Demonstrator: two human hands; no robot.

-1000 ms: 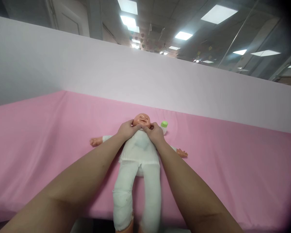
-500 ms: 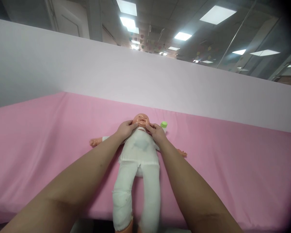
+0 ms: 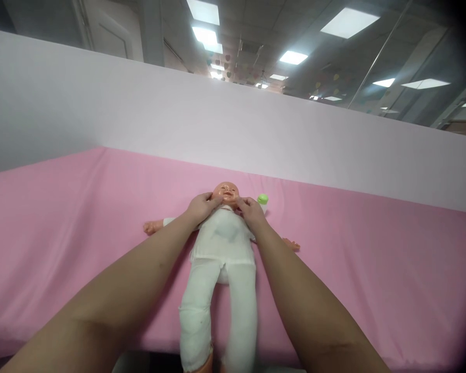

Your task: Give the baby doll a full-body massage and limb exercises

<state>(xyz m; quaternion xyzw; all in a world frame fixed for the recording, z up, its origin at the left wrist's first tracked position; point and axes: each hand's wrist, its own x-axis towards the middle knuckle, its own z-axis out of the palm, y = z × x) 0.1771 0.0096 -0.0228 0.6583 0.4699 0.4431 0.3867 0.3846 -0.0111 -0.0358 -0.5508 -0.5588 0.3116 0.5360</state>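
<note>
A baby doll (image 3: 226, 233) in a white cloth top and trousers lies face up, its arms stretched out to both sides. My left hand (image 3: 202, 208) is around one side of its head, the thumb lying on the cheek near the mouth. On the opposite side, my right hand (image 3: 250, 211) cups the jaw with its thumb against the lower cheek. Most of the other fingers are hidden behind the doll's head and neck. Just beyond my right hand is a small bottle with a green cap (image 3: 262, 198), its lower part partly covered by the hand.
Pink sheeting (image 3: 334, 248) covers the table under the doll, whose feet reach the near edge. A white low wall (image 3: 233, 124) runs along the back. Above it are glass and lit ceiling panels (image 3: 349, 23).
Both thumbs have shifted slightly on the doll's lower face, the right one a little upward and outward. The doll's body and the bottle stay in place.
</note>
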